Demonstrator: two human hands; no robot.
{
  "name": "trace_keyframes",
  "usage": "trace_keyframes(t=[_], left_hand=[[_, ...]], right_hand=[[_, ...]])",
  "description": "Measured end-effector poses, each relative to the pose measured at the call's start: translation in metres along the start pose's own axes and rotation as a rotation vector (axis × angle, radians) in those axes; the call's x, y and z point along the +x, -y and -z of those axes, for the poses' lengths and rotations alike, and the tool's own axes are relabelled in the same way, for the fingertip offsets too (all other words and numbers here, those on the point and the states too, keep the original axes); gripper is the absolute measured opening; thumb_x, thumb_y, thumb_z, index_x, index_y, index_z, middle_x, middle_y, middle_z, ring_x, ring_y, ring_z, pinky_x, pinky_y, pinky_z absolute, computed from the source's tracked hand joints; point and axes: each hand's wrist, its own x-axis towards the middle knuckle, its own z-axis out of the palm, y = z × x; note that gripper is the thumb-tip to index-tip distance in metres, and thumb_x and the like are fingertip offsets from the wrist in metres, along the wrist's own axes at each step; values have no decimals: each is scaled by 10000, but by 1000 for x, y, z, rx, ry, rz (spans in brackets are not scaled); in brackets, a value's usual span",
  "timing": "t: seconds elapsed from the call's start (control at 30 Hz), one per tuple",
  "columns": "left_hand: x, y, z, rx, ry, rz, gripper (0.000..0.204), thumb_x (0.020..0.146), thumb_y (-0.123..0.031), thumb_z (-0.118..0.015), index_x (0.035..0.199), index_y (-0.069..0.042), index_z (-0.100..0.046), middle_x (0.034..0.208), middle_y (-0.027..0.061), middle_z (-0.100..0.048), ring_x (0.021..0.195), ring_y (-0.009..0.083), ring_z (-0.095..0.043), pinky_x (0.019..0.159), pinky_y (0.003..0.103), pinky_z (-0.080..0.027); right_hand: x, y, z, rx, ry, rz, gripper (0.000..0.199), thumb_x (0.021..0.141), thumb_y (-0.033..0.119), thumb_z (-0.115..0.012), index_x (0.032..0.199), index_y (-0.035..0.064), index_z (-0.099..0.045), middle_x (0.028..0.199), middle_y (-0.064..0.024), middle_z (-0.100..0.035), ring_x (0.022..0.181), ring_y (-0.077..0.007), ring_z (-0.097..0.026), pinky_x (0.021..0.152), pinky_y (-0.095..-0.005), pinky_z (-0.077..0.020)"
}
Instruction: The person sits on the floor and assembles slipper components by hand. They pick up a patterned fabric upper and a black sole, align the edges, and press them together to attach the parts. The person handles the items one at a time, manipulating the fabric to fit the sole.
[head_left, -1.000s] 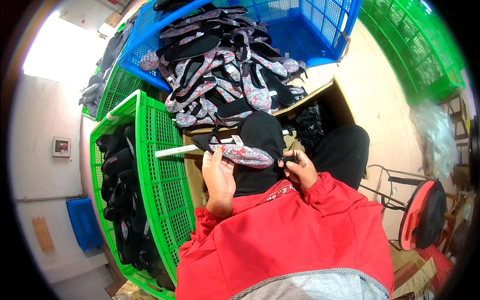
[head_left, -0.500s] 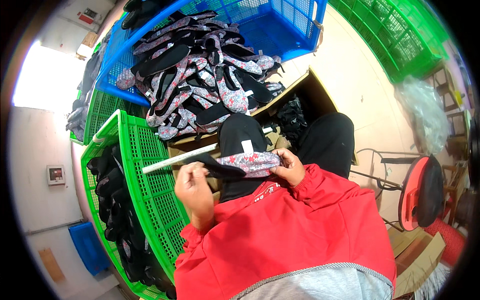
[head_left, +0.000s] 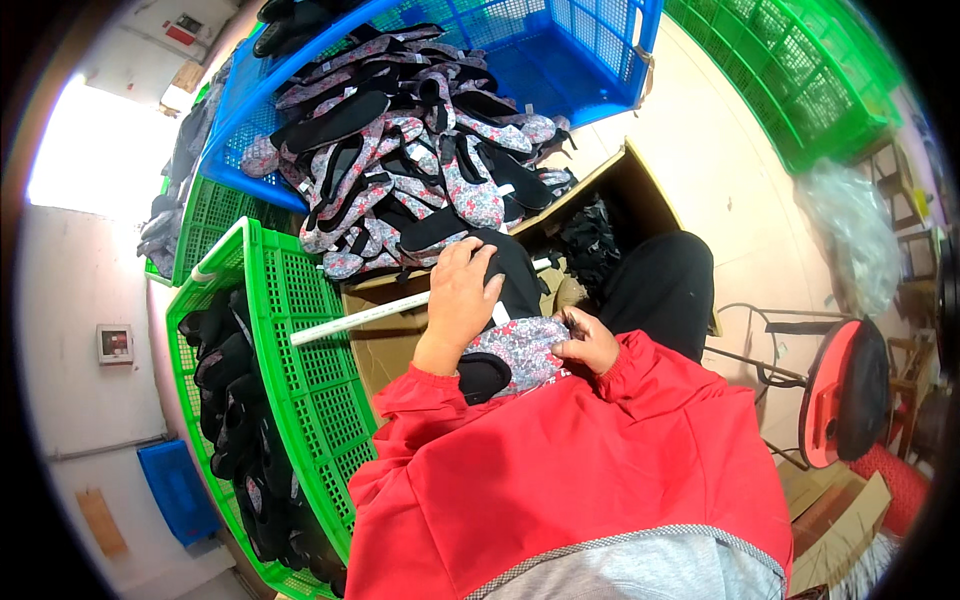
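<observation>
A floral cloth shoe (head_left: 522,352), grey with red flowers and a black opening, lies across my lap with a small white tag sticking up. My right hand (head_left: 588,342) pinches its far-right end between thumb and fingers. My left hand (head_left: 460,300) is off the shoe, its fingers stretched forward over my left knee near the edge of the shoe pile. Nothing shows in that hand, though its palm is hidden. Just ahead, a heap of matching shoes (head_left: 470,190) with black soles spills from a blue crate (head_left: 570,75).
At my left stands a green crate (head_left: 315,360) of black shoes. A white rod (head_left: 360,318) crosses beside my knee. An open cardboard box (head_left: 655,195) holds black bundles. To the right are a red-and-black round seat (head_left: 835,390), clear plastic (head_left: 855,235) and a green crate (head_left: 790,85).
My left hand has let go of the shoe's black end and moved forward and right, over my knee. The shoe has turned in my right hand, showing more of its patterned side.
</observation>
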Motion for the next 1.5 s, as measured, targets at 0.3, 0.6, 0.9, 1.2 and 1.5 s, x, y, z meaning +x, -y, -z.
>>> trace_keyframes(t=[0.3, 0.6, 0.9, 1.2, 1.5], left_hand=[[-15, -3, -14, -50, -67, 225, 335, 814, -57, -653, 1147, -53, -622, 979, 136, -617, 944, 344, -566, 862, 444, -440], [-26, -8, -9, -68, -29, 223, 491, 872, -46, -583, 1353, -10, -496, 1049, 143, -641, 1012, 341, -588, 920, 435, -453], [-32, -10, -3, 6, -53, 157, 436, 863, -20, -592, 1297, -35, -555, 983, 100, -665, 974, 299, -621, 870, 404, -483], [-18, -41, 43, -332, 116, -125, 254, 757, -97, -736, 1005, -56, -698, 993, 109, -656, 1002, 305, -599, 904, 402, -469], [-24, -51, 32, -260, 201, -138, 120, 742, -113, -745, 840, -51, -717, 848, 81, -654, 851, 300, -609, 778, 393, -489]], right_hand=[[6, -1, 4, 14, -24, -76, 367, 801, -1, -715, 1110, 6, -516, 921, 7, -560, 834, -62, -543, 734, -235, -452], [7, -1, 5, -15, -15, -76, 360, 816, 7, -707, 1124, 9, -522, 936, 15, -560, 849, -54, -531, 748, -230, -446], [5, 7, -1, -60, -15, -87, 349, 816, 10, -695, 1124, 6, -532, 938, 14, -567, 856, -58, -545, 765, -230, -453], [0, -2, 0, 16, 20, -9, 347, 829, 2, -696, 1141, -4, -545, 996, -13, -597, 913, -82, -582, 812, -246, -478], [-2, -5, 1, -10, 50, 29, 336, 839, 7, -696, 1141, -8, -550, 1001, -15, -596, 915, -88, -578, 813, -256, -477]])
